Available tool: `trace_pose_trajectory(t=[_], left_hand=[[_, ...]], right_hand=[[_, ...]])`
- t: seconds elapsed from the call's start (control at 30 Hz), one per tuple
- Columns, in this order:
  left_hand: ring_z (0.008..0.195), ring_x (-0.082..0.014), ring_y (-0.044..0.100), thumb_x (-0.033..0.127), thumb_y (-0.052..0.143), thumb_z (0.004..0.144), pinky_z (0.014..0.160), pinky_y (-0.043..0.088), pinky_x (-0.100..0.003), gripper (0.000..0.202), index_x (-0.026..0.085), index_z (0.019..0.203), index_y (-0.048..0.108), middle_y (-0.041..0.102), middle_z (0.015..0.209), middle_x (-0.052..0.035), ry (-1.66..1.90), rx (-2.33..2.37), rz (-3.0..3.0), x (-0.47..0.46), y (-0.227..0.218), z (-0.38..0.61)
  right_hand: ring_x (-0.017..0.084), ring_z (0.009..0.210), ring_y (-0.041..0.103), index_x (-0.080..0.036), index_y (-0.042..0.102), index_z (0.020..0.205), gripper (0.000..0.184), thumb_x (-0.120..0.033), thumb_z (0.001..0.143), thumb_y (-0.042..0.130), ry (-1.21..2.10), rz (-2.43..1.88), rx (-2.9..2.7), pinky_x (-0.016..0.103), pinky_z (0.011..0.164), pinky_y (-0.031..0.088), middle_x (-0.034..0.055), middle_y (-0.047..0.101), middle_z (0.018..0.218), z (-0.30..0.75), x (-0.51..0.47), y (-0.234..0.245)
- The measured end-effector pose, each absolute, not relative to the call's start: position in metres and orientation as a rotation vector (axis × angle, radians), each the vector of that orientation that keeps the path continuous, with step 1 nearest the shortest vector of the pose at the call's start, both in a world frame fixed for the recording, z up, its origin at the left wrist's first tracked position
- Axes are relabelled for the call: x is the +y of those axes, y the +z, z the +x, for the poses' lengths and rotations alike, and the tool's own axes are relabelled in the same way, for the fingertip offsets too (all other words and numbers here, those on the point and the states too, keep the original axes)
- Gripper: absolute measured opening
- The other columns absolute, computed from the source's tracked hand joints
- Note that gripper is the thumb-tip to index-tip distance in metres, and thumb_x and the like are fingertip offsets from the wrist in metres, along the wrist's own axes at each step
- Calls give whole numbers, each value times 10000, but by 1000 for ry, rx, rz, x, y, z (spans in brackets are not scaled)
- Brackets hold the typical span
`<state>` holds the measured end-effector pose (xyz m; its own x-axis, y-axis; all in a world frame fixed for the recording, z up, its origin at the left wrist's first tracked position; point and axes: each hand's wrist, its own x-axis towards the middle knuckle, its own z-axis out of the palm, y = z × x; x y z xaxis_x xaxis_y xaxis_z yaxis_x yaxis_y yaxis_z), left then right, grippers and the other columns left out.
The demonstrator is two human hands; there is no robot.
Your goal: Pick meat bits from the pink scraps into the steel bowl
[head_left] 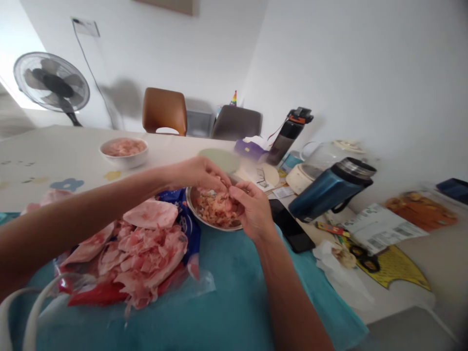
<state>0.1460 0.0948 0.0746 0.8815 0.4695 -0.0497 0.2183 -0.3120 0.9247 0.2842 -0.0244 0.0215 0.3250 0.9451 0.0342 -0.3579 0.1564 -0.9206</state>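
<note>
Both of my hands meet over a metal bowl (193,210) filled with pinkish-orange peeled pieces (217,209). My left hand (199,174) reaches in from the left, its fingers pinched together on a small piece above the bowl. My right hand (252,207) rises from below, fingers curled and pinching the same spot; what exactly they grip is too small and blurred to name. To the left of the bowl lies a heap of pink shells and scraps (142,253) on a blue and clear plastic bag (188,226).
A white bowl of pink pieces (124,151) sits further back on the table. A black phone (290,226), a blue kettle (329,190), a dark bottle (287,136), papers (380,226) and scissors (365,258) crowd the right. A teal cloth (234,292) covers the near table. A fan (51,87) and chairs (164,111) stand behind.
</note>
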Motion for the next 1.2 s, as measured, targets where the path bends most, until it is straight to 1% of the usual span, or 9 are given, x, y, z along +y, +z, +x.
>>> trace_pose_trajectory(t=[0.1,0.3,0.53,0.77,0.83,0.9,1.0,1.1,1.2], left_hand=[[459,-54,407,271,747,689,433,283,-178,135,194,787,799,574,526,26,272,477,1889,95,73,147],[465,-66,428,304,719,702,430,304,-184,190,174,812,800,636,579,-7,325,570,1900,93,68,146],[457,-68,410,210,634,684,428,280,-186,107,170,676,733,516,492,36,353,632,1950,84,73,146],[455,-65,394,252,619,740,455,278,-200,127,157,659,643,496,501,37,412,670,1802,89,54,149],[446,-68,392,243,613,744,448,262,-207,122,156,659,627,491,487,38,453,696,1782,88,50,150],[440,-71,391,232,603,747,445,254,-215,116,157,660,619,486,478,39,488,720,1771,86,48,152],[439,-70,385,211,580,750,450,251,-217,103,159,666,609,469,474,47,506,723,1757,81,48,155],[438,-65,376,180,565,739,455,247,-213,77,159,674,601,454,471,55,514,717,1755,77,49,156],[439,-60,372,162,571,726,455,236,-207,68,161,659,580,454,473,60,509,704,1755,77,49,155]], right_hand=[[111,396,559,-210,530,758,292,-271,647,792,1109,-960,-777,204,325,472,-76,601,510,286,-24,21],[94,389,544,-203,545,759,261,-310,687,772,1068,-964,-817,181,322,442,-80,578,506,284,-24,21],[107,465,599,-201,572,784,181,-285,733,724,894,-990,-826,210,396,486,-56,630,616,279,-23,17],[97,482,562,-209,586,818,182,-328,754,708,692,-1086,-795,222,428,459,-47,628,682,280,-22,16],[101,518,565,-217,605,861,191,-331,756,718,548,-1169,-890,237,473,479,-44,619,710,280,-22,13],[117,625,603,-227,629,908,196,-309,760,727,353,-1243,-1044,263,585,522,-28,632,784,279,-23,9],[149,784,632,-233,653,924,122,-294,821,674,150,-1321,-1220,296,710,538,9,658,882,279,-23,4],[169,824,644,-228,657,906,89,-297,858,627,126,-1364,-1264,309,716,544,32,682,915,281,-24,2],[188,878,660,-233,669,919,95,-249,841,616,157,-1369,-1281,326,752,548,38,702,951,281,-25,3]])
